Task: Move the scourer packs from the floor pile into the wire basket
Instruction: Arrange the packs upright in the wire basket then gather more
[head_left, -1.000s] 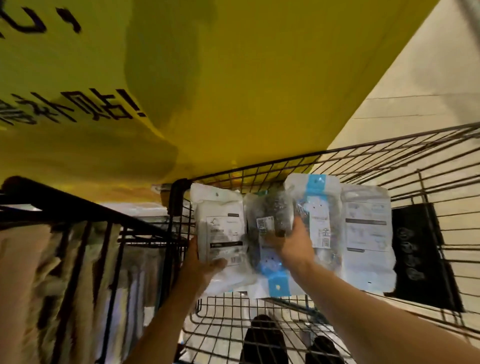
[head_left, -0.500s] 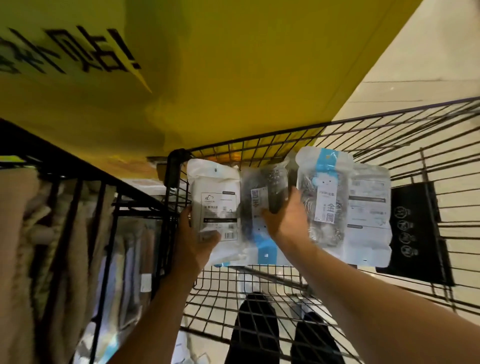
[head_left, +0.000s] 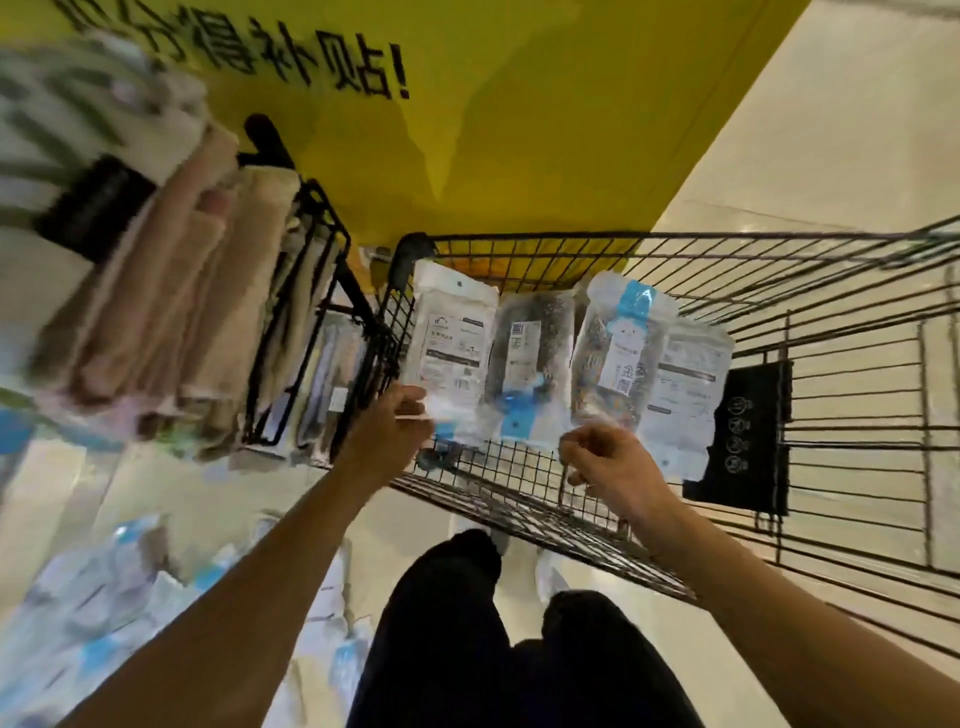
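Two dark-trousered legs (head_left: 467, 639), nearest the camera, standing on the pale tiled floor (head_left: 831, 130). Floor pile of scourer packs (head_left: 104, 597), lower left beside the legs, blurred; count cannot be told. Two bare forearms reaching forward. Left hand (head_left: 387, 428): fingers curled, pinching the lower corner of the leftmost pack. Right hand (head_left: 605, 460): fingers curled at the lower edge of the third pack; whether it pinches that pack or hangs just clear cannot be told. Four scourer packs in a row, standing against the far wall of the wire basket (head_left: 857, 415): white-label pack (head_left: 452, 343) at the left corner; dark pack with blue tab (head_left: 530, 364); blue-striped pack (head_left: 618, 348), overlapping a white-backed pack (head_left: 685, 384) at the right. One black placard (head_left: 743, 431) on the basket's right side. One neighbouring black wire rack (head_left: 317, 312) to the left, holding folded beige cloths (head_left: 197, 291), blurred. One yellow sign (head_left: 519, 114) with black characters, farthest.
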